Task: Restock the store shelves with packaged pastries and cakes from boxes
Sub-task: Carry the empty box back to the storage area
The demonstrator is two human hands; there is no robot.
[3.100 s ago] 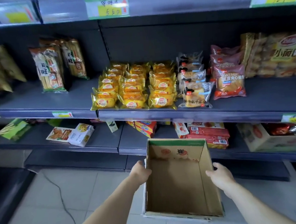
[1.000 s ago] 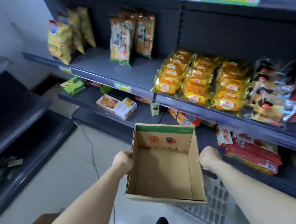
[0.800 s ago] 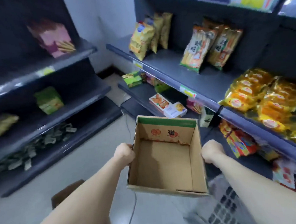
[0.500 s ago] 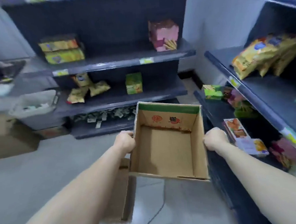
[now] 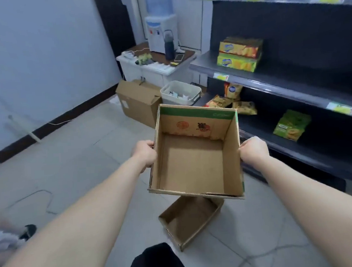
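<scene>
Left hand (image 5: pixel 144 154) and right hand (image 5: pixel 253 151) are apart, each clamped on a side wall of the cardboard box (image 5: pixel 192 165), which is held up in the air, open-topped, bare bottom showing. Right below it, a second open box (image 5: pixel 189 220) sits on the tiled floor (image 5: pixel 79 161). Shelves (image 5: pixel 292 87) run along the right, carrying green packets (image 5: pixel 291 125) and stacked yellow boxes (image 5: pixel 238 56). Further back stand a white bin (image 5: pixel 180 92) and a closed carton (image 5: pixel 139 102), then a desk (image 5: pixel 158 69) with a water dispenser (image 5: pixel 159 30).

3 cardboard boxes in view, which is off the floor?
The green-rimmed box, gripped at its sides by left hand and right hand. The others sit on the floor: an open box beneath it, a taller box by the white bin.
</scene>
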